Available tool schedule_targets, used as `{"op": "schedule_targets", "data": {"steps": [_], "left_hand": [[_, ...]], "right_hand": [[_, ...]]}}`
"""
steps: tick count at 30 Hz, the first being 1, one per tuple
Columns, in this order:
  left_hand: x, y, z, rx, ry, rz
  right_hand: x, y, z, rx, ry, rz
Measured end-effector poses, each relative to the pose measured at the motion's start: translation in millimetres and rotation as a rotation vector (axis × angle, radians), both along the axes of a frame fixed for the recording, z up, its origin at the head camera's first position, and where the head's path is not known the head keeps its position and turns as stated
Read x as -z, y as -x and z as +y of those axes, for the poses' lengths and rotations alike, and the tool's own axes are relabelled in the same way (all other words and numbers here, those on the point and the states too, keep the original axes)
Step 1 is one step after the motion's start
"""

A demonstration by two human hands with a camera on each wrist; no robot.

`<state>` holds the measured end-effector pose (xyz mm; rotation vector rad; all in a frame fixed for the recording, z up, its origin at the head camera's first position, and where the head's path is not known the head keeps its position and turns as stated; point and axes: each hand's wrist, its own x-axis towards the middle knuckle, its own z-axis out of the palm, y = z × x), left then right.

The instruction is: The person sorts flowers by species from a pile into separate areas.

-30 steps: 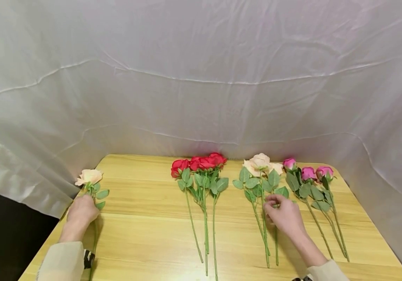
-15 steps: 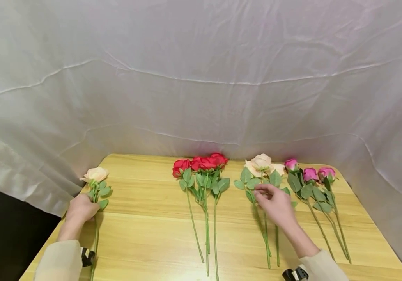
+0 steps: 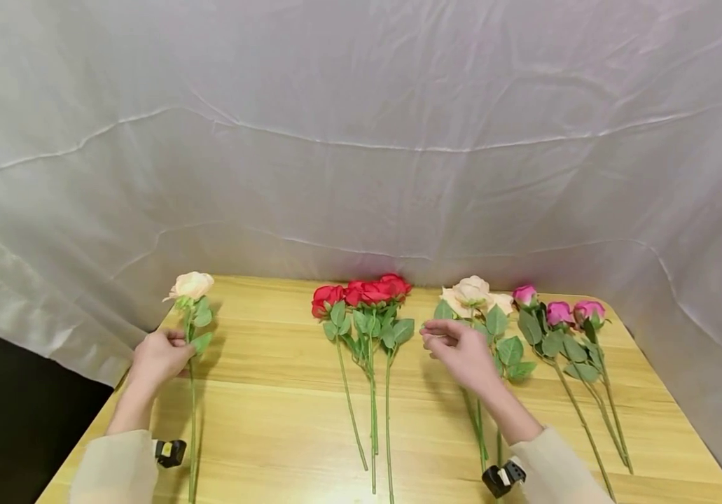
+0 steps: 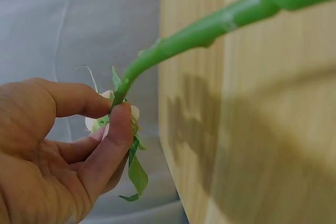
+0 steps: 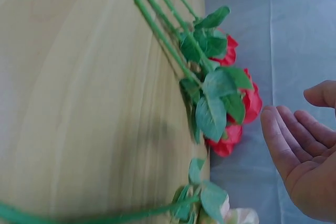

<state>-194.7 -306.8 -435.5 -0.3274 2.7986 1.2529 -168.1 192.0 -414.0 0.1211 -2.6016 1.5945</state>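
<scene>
My left hand (image 3: 157, 358) pinches the green stem (image 4: 210, 27) of a peach rose (image 3: 192, 285) between thumb and fingertips. The bloom points to the back of the table, and the stem runs down toward the front; its shadow falls on the wood beside it. Over the left side of the peach roses (image 3: 473, 288) hovers my right hand (image 3: 464, 358), fingers extended and holding nothing. It hides some of their leaves and stems. In the right wrist view, the fingers (image 5: 278, 145) are loosely straight, with the thumb apart from them, near the red roses (image 5: 252, 98).
Several red roses (image 3: 367, 290) lie mid-table with stems toward the front. To the right lie magenta roses (image 3: 559, 313), close to the peach ones. A grey-white cloth (image 3: 361, 175) hangs behind the wooden table (image 3: 272, 420). Small black devices are strapped at both wrists.
My left hand has moved right and away from me, carrying the peach rose from the table's left edge. My right hand has shifted left and slightly back across the peach roses.
</scene>
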Motion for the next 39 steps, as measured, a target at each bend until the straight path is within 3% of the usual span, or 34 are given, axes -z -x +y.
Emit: {"op": "schedule_targets", "data": {"steps": [12, 26, 39], "left_hand": [[-12.3, 3.7, 45.4, -0.003, -0.170, 0.077], [-29.9, 5.6, 104.8, 0.027, -0.304, 0.121], [-37.1, 10.4, 152.0, 0.056, -0.434, 0.175]], "right_hand": [[-3.8, 12.1, -41, -0.075, 0.022, 0.012], [6.8, 4.1, -85, -0.142, 0.009, -0.004], [16.1, -0.2, -115, -0.241, -0.005, 0.000]]}}
